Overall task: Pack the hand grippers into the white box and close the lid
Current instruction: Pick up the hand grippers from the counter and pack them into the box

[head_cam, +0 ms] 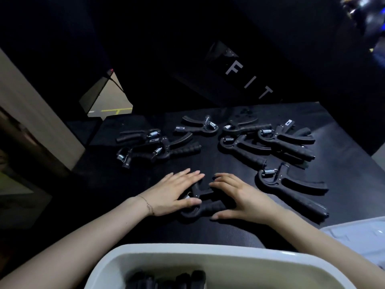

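Here both flat hands, left hand (174, 191) and right hand (239, 197), rest on one hand gripper (205, 202).

Reaching forward with both bare forearms, converging toward the middle. Laying the left hand (175, 192) palm down, fingers (187, 176) straight and close together, thumb tucked inward. Spreading the right hand (239, 197) palm down beside it, fingers gently bent, thumb stretching out toward the body. Wearing a thin bracelet (146, 203) on the left wrist.
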